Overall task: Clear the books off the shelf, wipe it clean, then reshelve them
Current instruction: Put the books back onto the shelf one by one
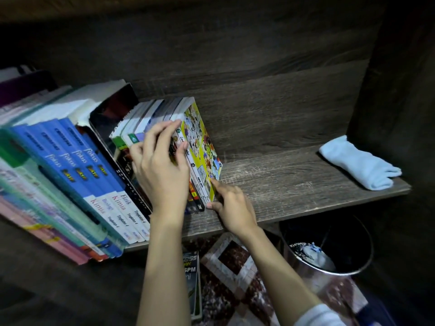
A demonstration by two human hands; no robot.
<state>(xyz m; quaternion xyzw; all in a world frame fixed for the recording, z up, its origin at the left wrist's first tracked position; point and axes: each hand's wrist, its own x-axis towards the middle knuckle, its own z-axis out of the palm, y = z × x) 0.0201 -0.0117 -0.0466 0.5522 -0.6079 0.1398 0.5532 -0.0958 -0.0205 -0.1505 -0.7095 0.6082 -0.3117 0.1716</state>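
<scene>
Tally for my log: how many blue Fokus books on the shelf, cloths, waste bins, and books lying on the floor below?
Blue Fokus books: 4
Cloths: 1
Waste bins: 1
Books on the floor: 1
Total: 7

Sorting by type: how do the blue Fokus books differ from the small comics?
The blue Fokus books are taller than the small comics. The Fokus books show mainly spines; the comics' yellow end cover faces out. No hand touches the Fokus books; the left hand grips the comics, the right hand pinches their lower corner. Both stand on one shelf.
</scene>
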